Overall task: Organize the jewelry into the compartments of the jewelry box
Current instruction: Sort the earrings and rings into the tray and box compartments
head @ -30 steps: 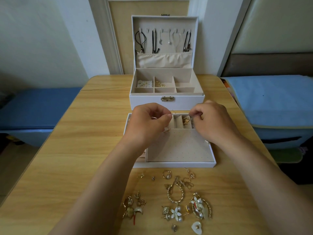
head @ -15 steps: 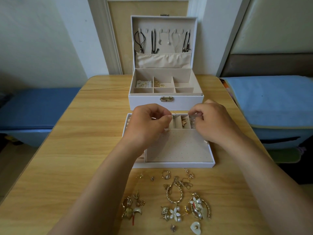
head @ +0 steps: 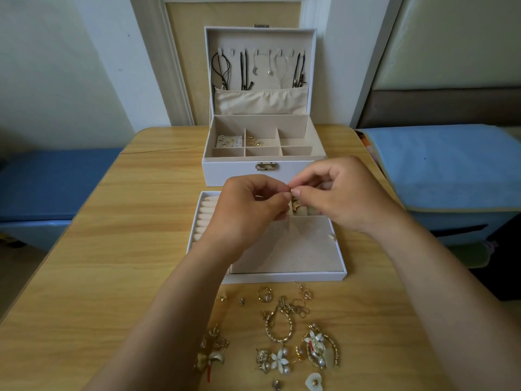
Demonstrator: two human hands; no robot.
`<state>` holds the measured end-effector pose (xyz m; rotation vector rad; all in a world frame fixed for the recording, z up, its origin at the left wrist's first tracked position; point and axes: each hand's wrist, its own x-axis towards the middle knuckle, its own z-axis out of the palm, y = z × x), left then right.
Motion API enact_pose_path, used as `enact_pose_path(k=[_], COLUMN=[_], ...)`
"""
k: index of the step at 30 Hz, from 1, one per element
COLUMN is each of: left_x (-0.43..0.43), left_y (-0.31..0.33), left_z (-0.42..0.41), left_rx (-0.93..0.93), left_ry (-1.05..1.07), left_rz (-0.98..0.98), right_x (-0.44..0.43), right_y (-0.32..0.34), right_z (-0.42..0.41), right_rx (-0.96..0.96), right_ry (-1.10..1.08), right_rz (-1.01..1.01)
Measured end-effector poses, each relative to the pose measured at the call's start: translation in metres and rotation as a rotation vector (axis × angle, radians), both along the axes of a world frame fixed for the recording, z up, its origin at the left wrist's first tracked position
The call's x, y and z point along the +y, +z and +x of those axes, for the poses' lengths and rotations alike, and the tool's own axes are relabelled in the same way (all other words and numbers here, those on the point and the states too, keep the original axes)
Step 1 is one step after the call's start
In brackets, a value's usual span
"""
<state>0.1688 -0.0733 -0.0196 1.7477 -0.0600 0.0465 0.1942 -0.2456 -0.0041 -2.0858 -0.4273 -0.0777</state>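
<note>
A white jewelry box (head: 234, 170) stands open at the table's far side, necklaces hanging in its lid and small gold pieces in two back compartments. In front of it lies the white removable tray (head: 284, 276) with ring rolls at left and a dotted earring pad. Above the tray my left hand (head: 248, 210) and my right hand (head: 341, 193) meet fingertip to fingertip, both pinching a small gold earring (head: 291, 191). A gold piece (head: 296, 204) lies in a tray slot just below. Loose earrings and rings (head: 282, 334) lie scattered on the table near me.
The wooden table (head: 112, 249) reaches the wall at the back. A blue bench (head: 42, 182) sits left, a blue-covered box (head: 445, 165) right. A heart-shaped white piece (head: 314, 380) lies at the near edge.
My right hand has moved left and up to meet my left hand's fingertips over the tray's back slots. The view has shifted slightly.
</note>
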Motion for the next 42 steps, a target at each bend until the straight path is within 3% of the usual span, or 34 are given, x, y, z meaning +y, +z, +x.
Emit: enact_pose_path(k=[7,22,35,42], left_x=[0.006,0.004,0.004,0.004], left_y=[-0.004,-0.005,-0.005,-0.008], left_z=[0.008,0.004,0.005,0.007], left_rx=[0.048,0.056,0.035,0.041], left_ry=[0.091,0.054,0.027,0.030], left_rz=[0.061,0.139,0.162,0.151], right_x=[-0.005,-0.008,-0.009,-0.011], right_y=[-0.002,0.001,-0.006,-0.013], right_z=[0.006,0.008,0.011,0.014], right_rx=[-0.020,-0.057,-0.039,0.013], right_ry=[-0.141,-0.245,-0.228,-0.227], right_rz=[0.083,0.133,0.099,-0.050])
